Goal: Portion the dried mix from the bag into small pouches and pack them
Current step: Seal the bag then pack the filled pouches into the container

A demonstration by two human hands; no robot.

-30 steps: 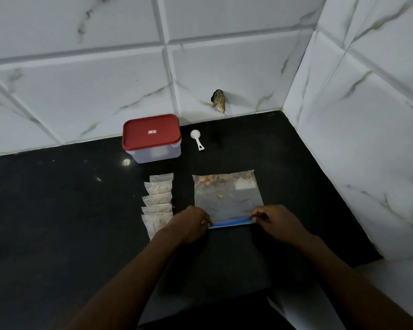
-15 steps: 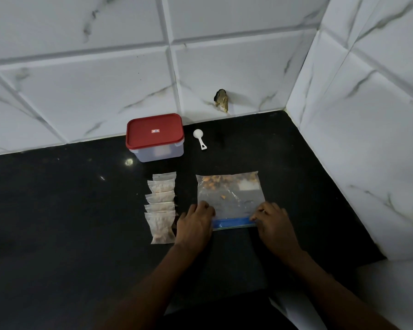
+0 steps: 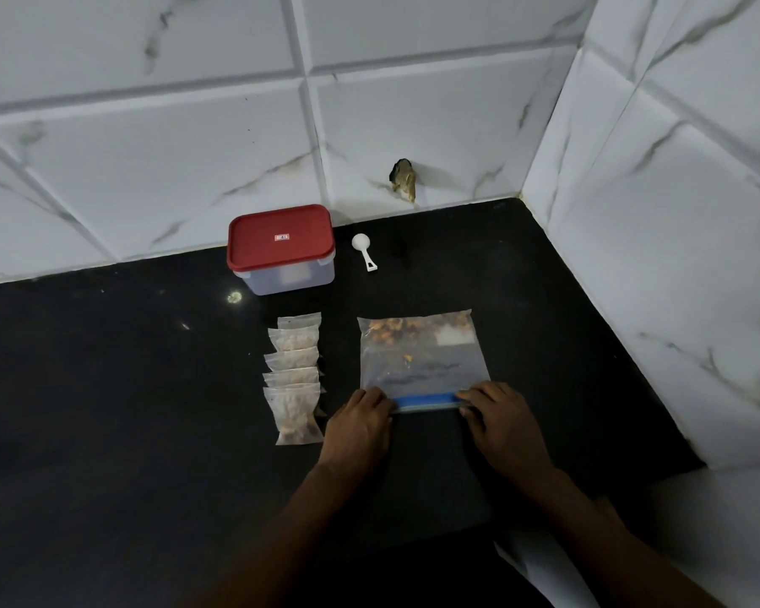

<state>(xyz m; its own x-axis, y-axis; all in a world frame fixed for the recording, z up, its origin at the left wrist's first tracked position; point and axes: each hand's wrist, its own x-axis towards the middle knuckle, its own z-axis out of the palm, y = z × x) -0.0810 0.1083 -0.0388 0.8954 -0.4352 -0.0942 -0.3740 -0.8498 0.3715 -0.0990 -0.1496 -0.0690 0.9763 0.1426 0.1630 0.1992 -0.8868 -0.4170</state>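
Half a second ago my left hand [image 3: 363, 425] lay higher over the bag's near left corner, with the fingertips up on the clear plastic. Now it sits lower, fingers bent and close together, the tips at the left end of the blue strip [image 3: 426, 399]. The thumb is hidden, so I cannot tell whether it pinches there or only presses. My right hand [image 3: 503, 425] has hardly shifted: its fingers lie together and nearly straight, pressing flat on the strip's right end. The bag [image 3: 422, 362] itself has not moved.

It lies flat on the black counter [image 3: 106, 432] in front of me, the strip end nearest me, between my two hands. It is clear and mostly slack. The brown mix [image 3: 396, 326] is bunched along its far edge, with a few bits loose near the middle.

The red-lidded box [image 3: 281, 247] stands by the wall, lid on. Five filled pouches [image 3: 295, 379] lie in an overlapping row just left of the bag, the nearest beside my left hand. The white scoop [image 3: 363, 250] lies right of the box.
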